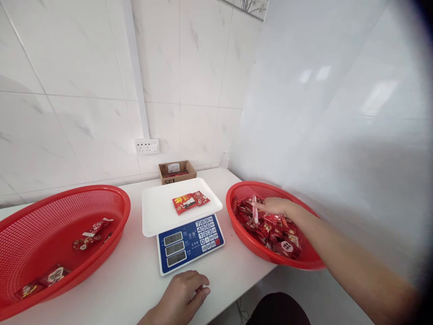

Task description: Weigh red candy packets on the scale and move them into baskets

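Open table (135, 280) ahead of my left hand (184, 293); scale (189, 241) blocks forward, baskets (64, 234) (270, 259) hem both sides.

My right hand (275, 206) is down in the right basket (306, 259), fingers closed on a packet (255, 210) lifted a little above the heap of red packets (277, 230). My left hand (184, 293) rests loosely curled on the white surface (135, 280), just in front of the scale (189, 241). On the scale's white tray (158, 212) lie two red packets, touching (one partly over the other). The left basket (20, 293) holds a few scattered packets. A small cardboard box (177, 172) sits behind the scale against the tiled wall (84, 90).
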Action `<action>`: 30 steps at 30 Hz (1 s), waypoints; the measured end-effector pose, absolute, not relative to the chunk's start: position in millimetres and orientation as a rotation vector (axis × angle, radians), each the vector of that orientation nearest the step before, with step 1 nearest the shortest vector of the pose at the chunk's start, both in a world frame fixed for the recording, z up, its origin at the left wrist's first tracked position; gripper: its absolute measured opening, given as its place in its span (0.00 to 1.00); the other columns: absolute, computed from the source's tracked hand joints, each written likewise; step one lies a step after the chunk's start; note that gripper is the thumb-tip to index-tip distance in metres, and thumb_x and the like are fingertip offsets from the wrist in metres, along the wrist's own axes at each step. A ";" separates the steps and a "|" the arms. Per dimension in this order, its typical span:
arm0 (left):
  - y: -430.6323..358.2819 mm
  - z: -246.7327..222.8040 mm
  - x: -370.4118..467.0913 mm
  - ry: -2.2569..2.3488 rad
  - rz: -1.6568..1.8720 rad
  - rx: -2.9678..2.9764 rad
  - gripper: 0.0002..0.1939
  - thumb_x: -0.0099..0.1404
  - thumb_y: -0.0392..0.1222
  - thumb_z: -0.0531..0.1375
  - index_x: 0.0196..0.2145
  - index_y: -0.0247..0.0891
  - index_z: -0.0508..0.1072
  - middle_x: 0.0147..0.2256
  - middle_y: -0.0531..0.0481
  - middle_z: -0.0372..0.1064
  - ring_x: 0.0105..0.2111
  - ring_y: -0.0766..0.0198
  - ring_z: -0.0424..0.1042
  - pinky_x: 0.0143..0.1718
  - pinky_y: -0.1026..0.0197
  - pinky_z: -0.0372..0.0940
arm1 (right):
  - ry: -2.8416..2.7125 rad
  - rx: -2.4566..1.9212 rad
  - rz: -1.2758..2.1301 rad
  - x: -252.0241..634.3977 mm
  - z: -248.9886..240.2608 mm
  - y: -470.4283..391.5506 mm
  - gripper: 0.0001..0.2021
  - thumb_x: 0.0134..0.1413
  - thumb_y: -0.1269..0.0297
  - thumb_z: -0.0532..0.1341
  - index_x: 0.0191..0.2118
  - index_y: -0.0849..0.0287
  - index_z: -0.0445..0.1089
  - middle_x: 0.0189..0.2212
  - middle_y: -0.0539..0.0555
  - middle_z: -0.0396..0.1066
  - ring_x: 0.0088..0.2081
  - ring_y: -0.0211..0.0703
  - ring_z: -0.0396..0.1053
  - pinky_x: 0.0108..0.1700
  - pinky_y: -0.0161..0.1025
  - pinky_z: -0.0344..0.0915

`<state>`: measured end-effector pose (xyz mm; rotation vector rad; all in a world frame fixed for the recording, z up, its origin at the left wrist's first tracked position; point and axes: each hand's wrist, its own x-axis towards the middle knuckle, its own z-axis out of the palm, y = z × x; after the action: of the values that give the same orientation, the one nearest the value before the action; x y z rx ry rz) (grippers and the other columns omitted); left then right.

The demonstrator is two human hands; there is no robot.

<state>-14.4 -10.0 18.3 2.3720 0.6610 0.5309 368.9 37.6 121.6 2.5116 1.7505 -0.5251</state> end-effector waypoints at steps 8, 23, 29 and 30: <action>-9.8 17.9 -14.5 0.666 0.518 2.376 0.08 0.64 0.39 0.51 0.36 0.41 0.70 0.32 0.51 0.71 0.32 0.63 0.70 0.32 0.67 0.62 | 1.857 2.615 -0.263 353.5 114.1 40.6 0.23 0.52 0.45 0.48 0.21 0.58 0.67 0.21 0.54 0.70 0.26 0.44 0.68 0.27 0.36 0.56; -1.8 7.9 -13.8 0.639 0.601 2.396 0.09 0.60 0.38 0.53 0.35 0.38 0.72 0.29 0.49 0.73 0.28 0.65 0.72 0.29 0.70 0.64 | 1.813 2.714 -0.305 311.5 79.8 90.1 0.11 0.46 0.61 0.57 0.32 0.61 0.72 0.31 0.59 0.75 0.34 0.48 0.72 0.33 0.37 0.61; -6.8 5.6 -11.4 0.601 0.593 2.451 0.09 0.60 0.39 0.54 0.36 0.39 0.73 0.30 0.49 0.73 0.29 0.63 0.72 0.30 0.68 0.65 | 2.051 2.754 -0.152 297.3 147.5 96.9 0.14 0.50 0.57 0.53 0.38 0.58 0.69 0.36 0.57 0.73 0.37 0.47 0.70 0.35 0.36 0.60; -7.8 5.3 -11.3 0.595 0.590 2.464 0.09 0.60 0.40 0.54 0.36 0.39 0.73 0.30 0.49 0.74 0.29 0.63 0.72 0.31 0.67 0.65 | 2.192 2.723 -0.154 284.8 155.5 96.3 0.13 0.50 0.57 0.54 0.38 0.57 0.68 0.36 0.55 0.73 0.36 0.45 0.70 0.35 0.35 0.59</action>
<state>-11.3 -7.8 5.3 2.4643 0.5948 0.5897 284.8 96.3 155.5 2.7227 2.1922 -0.1543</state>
